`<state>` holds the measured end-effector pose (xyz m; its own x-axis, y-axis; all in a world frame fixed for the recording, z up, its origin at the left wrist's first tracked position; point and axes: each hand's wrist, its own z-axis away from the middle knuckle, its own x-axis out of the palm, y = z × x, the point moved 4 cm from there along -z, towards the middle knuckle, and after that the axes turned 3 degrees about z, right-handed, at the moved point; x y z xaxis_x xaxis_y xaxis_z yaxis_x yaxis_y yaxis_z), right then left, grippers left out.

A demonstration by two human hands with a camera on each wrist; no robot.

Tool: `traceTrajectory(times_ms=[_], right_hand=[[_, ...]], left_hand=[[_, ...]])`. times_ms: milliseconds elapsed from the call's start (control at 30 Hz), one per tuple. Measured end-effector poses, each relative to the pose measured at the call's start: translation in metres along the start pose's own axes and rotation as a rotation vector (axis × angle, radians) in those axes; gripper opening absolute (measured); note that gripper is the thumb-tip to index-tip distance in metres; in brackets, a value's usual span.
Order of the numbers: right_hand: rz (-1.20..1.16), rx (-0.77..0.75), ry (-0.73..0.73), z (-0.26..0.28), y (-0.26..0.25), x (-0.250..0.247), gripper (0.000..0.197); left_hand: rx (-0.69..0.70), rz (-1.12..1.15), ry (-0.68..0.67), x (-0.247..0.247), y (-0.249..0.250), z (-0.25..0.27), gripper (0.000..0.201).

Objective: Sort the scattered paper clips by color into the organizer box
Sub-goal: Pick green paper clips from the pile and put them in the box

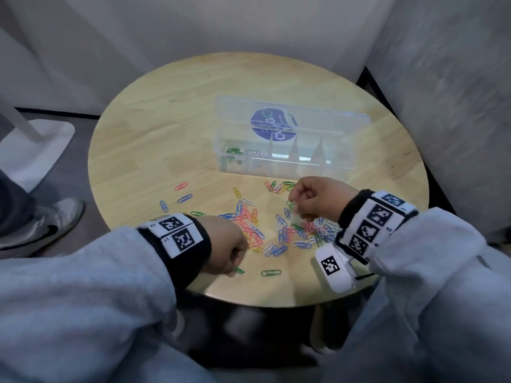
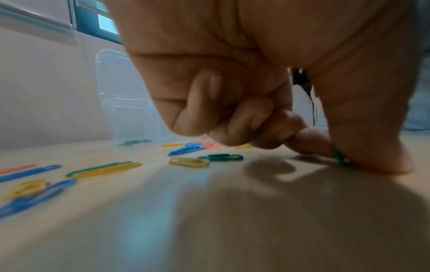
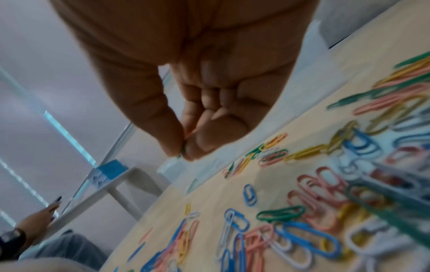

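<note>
Mixed coloured paper clips (image 1: 257,228) lie scattered on the near half of the round wooden table (image 1: 166,120). Behind them stands the clear organizer box (image 1: 279,158) with its lid open; green clips (image 1: 232,153) fill its leftmost compartment and white clips (image 1: 257,153) the one beside it. My left hand (image 1: 235,268) is down at the table's near edge, thumb and forefinger pinching a green clip (image 2: 338,158) that still touches the wood. My right hand (image 1: 294,204) hovers above the pile, its fingertips (image 3: 172,145) pinching a small green clip (image 3: 182,150), mostly hidden.
One green clip (image 1: 271,272) lies alone near the front edge. A white stand base (image 1: 36,145) and another person's shoe (image 1: 41,225) are on the floor at the left, and that person's hand (image 3: 39,219) shows in the right wrist view. Walls close in behind and to the right.
</note>
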<state>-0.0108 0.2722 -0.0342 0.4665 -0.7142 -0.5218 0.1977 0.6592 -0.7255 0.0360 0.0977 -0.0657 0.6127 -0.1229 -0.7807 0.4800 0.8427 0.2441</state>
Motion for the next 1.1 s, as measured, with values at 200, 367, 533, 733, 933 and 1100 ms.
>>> traceTrajectory(times_ms=[200, 367, 533, 733, 933, 1100], right_hand=[[-0.512, 0.133, -0.007, 0.014, 0.010, -0.001, 0.034], [-0.396, 0.105, -0.108, 0.019, 0.002, 0.014, 0.036], [0.410, -0.112, -0.261, 0.033, -0.016, 0.028, 0.017], [0.857, -0.145, -0.348, 0.033, -0.015, 0.055, 0.015], [1.088, -0.205, -0.449, 0.025, -0.019, 0.083, 0.017], [1.137, -0.245, -0.455, 0.016, -0.022, 0.088, 0.028]], left_hand=[[-0.026, 0.652, 0.357, -0.043, -0.024, 0.025, 0.027], [-0.049, 1.402, 0.727, -0.067, -0.059, 0.061, 0.030], [-0.106, 1.676, 0.818, -0.055, -0.077, 0.076, 0.027], [-0.032, 1.967, 0.719, -0.047, -0.081, 0.068, 0.037], [0.008, 2.038, 0.527, -0.045, -0.078, 0.060, 0.043], [-0.145, 2.086, 0.615, -0.045, -0.085, 0.048, 0.023]])
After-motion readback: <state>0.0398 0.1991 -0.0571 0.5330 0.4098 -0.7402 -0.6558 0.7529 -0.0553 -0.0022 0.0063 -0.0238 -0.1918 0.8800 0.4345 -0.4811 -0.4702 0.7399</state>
